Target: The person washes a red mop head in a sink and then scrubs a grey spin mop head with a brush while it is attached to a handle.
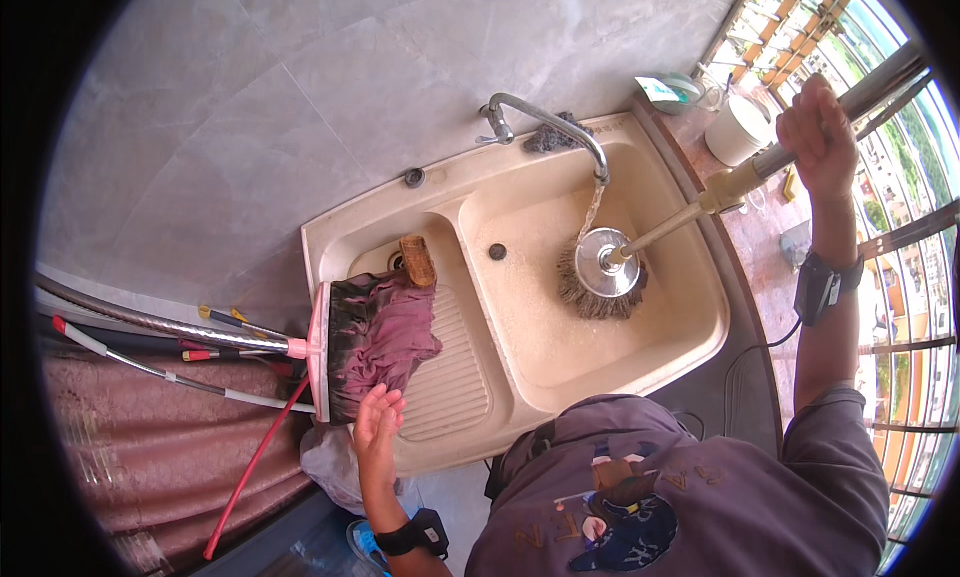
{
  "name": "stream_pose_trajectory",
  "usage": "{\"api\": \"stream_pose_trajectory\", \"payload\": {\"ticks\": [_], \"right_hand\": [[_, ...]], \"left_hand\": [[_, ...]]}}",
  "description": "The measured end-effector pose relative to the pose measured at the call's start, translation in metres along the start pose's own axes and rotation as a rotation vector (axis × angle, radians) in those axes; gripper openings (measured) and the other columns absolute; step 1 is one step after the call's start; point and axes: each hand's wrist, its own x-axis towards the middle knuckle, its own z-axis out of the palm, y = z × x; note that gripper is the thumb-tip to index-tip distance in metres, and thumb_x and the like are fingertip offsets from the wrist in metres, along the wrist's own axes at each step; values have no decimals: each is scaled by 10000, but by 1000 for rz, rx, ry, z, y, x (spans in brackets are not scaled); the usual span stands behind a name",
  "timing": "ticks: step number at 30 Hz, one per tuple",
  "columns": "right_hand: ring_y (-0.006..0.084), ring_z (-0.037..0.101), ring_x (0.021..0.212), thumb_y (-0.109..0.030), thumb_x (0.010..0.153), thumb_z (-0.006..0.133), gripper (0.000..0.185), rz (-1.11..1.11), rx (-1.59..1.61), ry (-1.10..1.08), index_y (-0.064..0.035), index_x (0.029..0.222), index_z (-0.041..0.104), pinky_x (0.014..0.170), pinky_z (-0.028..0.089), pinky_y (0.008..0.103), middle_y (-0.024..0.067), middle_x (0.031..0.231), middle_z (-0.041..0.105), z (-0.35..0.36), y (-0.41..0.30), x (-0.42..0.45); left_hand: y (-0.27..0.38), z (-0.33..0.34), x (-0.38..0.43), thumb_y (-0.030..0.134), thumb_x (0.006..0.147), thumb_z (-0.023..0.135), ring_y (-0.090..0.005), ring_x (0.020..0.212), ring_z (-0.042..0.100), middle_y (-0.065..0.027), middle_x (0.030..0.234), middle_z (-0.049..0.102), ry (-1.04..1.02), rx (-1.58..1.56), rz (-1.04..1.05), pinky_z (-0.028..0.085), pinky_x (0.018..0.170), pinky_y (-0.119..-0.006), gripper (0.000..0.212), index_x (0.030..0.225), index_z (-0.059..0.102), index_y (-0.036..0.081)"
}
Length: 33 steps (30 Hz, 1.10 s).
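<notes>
My right hand (817,138) grips the metal handle of a round mop (607,262) at the upper right. The mop's shiny disc and grey-brown strands rest in the right basin of a cream double sink (517,374), under water running from a curved metal faucet (551,119). My left hand (379,419) has its fingers apart and holds nothing. It is near the lower edge of a flat mop with a pink cloth (390,329), which lies over the ribbed left side of the sink. A brown scrub brush (417,261) sits at that cloth's upper corner.
A dark scouring pad (555,134) lies behind the faucet. A white container (739,130) and a green dish (671,93) stand on the right ledge by the barred window. Several handles and a red rod (255,472) are at the left, near a plastic bag (330,464).
</notes>
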Motion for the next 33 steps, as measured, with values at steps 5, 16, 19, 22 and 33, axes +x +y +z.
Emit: {"api": "stream_pose_trajectory", "payload": {"ticks": [5, 16, 19, 22, 33], "right_hand": [[80, 357, 525, -316, 953, 599, 267, 191, -96, 508, -118, 817, 483, 561, 311, 249, -45, 616, 356, 24, 41, -24], [48, 257, 395, -251, 1005, 453, 327, 16, -66, 284, -112, 711, 413, 434, 248, 232, -69, 492, 302, 18, 5, -22], [47, 272, 413, -229, 993, 491, 298, 85, -42, 383, -108, 731, 413, 435, 253, 228, -65, 516, 312, 22, 29, -38], [43, 275, 412, -246, 990, 525, 303, 36, 17, 345, -103, 745, 421, 425, 251, 233, -65, 514, 324, 15, 35, -62], [39, 244, 363, -255, 1014, 406, 259, -72, -43, 592, -87, 818, 431, 411, 282, 227, -70, 489, 317, -51, 39, -118]], "left_hand": [[-2, 16, 14, 204, 966, 592, -155, 1079, 585, -78, 1212, 611, -47, -5, -1, 440, 926, -287, 427, 1352, 485, 55], [32, 144, 112, 426, 1015, 429, -242, 1077, 614, -134, 1168, 642, -422, -753, -263, 492, 927, -358, 483, 1244, 558, 20], [25, 216, 148, 440, 1017, 410, -255, 1070, 621, -137, 1156, 647, -574, -854, -461, 505, 919, -364, 500, 1215, 574, 11], [10, 284, 178, 430, 1019, 395, -260, 1066, 622, -142, 1161, 643, -466, -765, -549, 506, 918, -367, 504, 1215, 572, 1], [-46, 386, 245, 374, 1008, 398, -247, 1133, 569, -115, 1244, 593, -249, -761, -715, 487, 917, -392, 445, 1229, 549, 19]]}}
